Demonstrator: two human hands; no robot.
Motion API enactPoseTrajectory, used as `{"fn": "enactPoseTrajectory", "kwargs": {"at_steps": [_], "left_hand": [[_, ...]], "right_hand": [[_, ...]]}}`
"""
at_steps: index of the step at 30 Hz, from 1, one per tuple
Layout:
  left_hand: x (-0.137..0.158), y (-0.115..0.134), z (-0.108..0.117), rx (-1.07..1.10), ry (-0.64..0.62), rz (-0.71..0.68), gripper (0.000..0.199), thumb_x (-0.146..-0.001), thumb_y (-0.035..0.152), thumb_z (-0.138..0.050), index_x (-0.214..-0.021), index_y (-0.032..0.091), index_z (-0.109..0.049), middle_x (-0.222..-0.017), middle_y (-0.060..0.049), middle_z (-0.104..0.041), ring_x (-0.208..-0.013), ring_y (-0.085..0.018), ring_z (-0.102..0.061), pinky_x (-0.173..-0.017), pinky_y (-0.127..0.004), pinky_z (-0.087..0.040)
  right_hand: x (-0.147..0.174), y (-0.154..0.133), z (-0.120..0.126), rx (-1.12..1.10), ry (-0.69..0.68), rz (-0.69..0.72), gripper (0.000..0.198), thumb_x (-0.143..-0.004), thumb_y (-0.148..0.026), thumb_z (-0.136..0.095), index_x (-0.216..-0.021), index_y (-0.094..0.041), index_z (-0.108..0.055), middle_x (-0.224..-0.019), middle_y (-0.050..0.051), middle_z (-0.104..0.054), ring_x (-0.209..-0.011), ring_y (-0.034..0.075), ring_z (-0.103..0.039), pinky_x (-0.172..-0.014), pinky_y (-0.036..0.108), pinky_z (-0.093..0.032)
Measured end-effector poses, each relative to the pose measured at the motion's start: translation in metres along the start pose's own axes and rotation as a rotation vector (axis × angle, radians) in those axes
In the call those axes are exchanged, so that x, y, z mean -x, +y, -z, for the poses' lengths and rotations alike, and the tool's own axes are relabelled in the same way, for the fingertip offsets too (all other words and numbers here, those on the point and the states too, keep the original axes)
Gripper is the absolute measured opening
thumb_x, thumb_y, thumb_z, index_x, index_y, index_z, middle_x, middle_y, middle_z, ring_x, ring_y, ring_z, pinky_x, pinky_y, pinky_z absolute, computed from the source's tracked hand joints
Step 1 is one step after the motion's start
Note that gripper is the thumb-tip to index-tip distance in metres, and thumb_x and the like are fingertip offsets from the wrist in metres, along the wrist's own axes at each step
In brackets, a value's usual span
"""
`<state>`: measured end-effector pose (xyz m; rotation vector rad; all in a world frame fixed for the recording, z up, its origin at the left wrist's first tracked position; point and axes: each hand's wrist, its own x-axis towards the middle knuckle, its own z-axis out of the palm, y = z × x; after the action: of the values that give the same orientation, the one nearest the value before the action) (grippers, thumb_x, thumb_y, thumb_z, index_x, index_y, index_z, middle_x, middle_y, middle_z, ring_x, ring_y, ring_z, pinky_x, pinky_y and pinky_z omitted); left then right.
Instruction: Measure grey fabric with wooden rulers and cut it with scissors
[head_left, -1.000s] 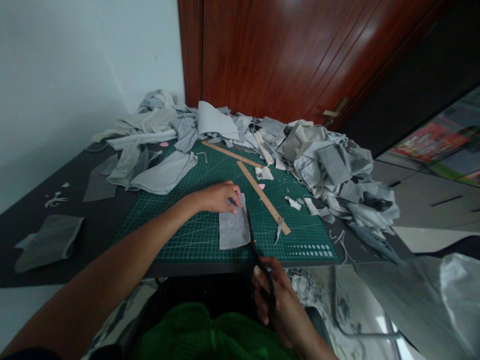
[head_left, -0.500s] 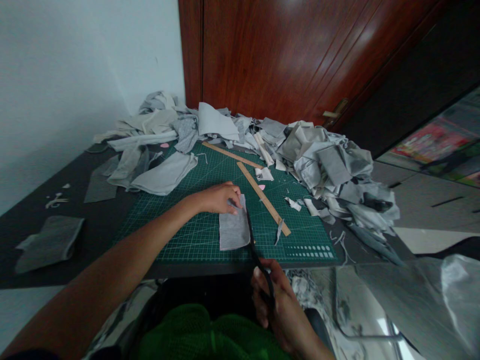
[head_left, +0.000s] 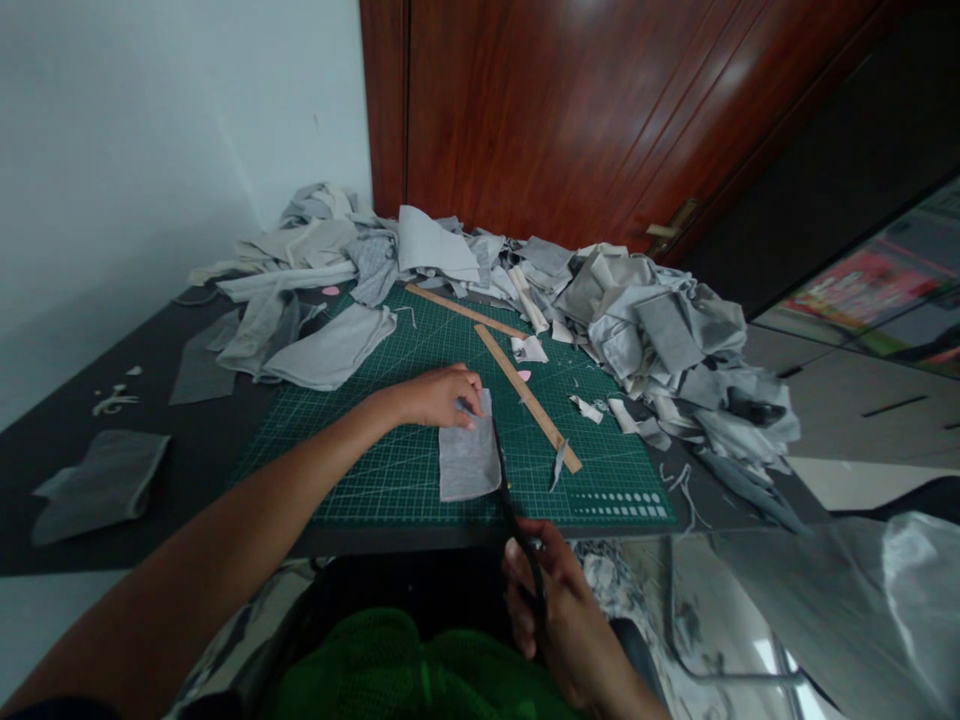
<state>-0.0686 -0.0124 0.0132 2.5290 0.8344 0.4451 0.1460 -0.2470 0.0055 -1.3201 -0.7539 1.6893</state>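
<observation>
A small grey piece of fabric [head_left: 470, 463] lies flat near the front edge of the green cutting mat [head_left: 382, 470]. My left hand [head_left: 444, 395] is closed on its upper part, fingers bent and pressing it against the mat. In my right hand [head_left: 544, 590], at the table's front edge, is a pair of black scissors [head_left: 516, 520]. The blades run along the right edge of the fabric and look nearly closed. Whether any cloth sits between them I cannot tell.
Two wooden rulers [head_left: 529, 398] [head_left: 465, 311] lie on the mat. Heaped fabric scraps [head_left: 652, 310] line the back and right of the table. A folded grey cloth [head_left: 105, 480] rests at the left. Small offcuts [head_left: 586, 408] and threads lie to the right.
The scissor blades appear slightly more closed along the fabric's right edge. My left hand and the fabric have stayed in place.
</observation>
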Motion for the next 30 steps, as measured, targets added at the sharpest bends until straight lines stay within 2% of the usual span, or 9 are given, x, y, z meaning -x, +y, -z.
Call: {"fn": "enactPoseTrajectory", "kwargs": {"at_steps": [6,10,20,30], "left_hand": [[-0.001,-0.003,-0.001,-0.048,0.023,0.012,0.048,-0.073,0.033,-0.084,-0.118,0.021,-0.073,-0.100,-0.004,-0.066,-0.099,-0.021,-0.055,-0.092,-0.030,-0.040],[0.002,-0.001,0.002,-0.096,0.013,0.007,0.044,-0.075,0.037,-0.082,-0.117,0.022,-0.075,-0.107,-0.005,-0.065,-0.102,-0.022,-0.054,-0.091,-0.031,-0.040],[0.002,-0.003,0.003,-0.075,0.042,0.009,0.050,-0.073,0.041,-0.085,-0.116,0.020,-0.075,-0.103,-0.006,-0.067,-0.100,-0.022,-0.056,-0.090,-0.031,-0.042],[0.001,-0.005,0.001,-0.065,0.036,0.040,0.049,-0.069,0.042,-0.087,-0.112,0.021,-0.077,-0.102,-0.005,-0.068,-0.100,-0.022,-0.056,-0.089,-0.031,-0.042]], "right_hand": [[-0.002,-0.008,0.001,-0.047,0.032,-0.071,0.066,-0.067,-0.066,-0.081,-0.105,-0.025,-0.046,-0.063,-0.012,-0.051,-0.036,0.004,-0.035,-0.028,0.014,-0.026],[-0.006,-0.013,-0.002,-0.036,0.028,-0.077,0.065,-0.067,-0.065,-0.082,-0.103,-0.026,-0.046,-0.065,-0.012,-0.051,-0.037,0.004,-0.035,-0.028,0.013,-0.026],[-0.016,-0.013,-0.008,0.028,0.012,0.004,0.059,-0.074,-0.062,-0.080,-0.107,-0.026,-0.047,-0.070,-0.011,-0.052,-0.042,0.004,-0.038,-0.032,0.014,-0.031],[-0.016,-0.016,-0.011,0.052,0.042,-0.003,0.061,-0.072,-0.063,-0.081,-0.108,-0.025,-0.048,-0.070,-0.010,-0.052,-0.043,0.004,-0.039,-0.032,0.015,-0.031]]}}
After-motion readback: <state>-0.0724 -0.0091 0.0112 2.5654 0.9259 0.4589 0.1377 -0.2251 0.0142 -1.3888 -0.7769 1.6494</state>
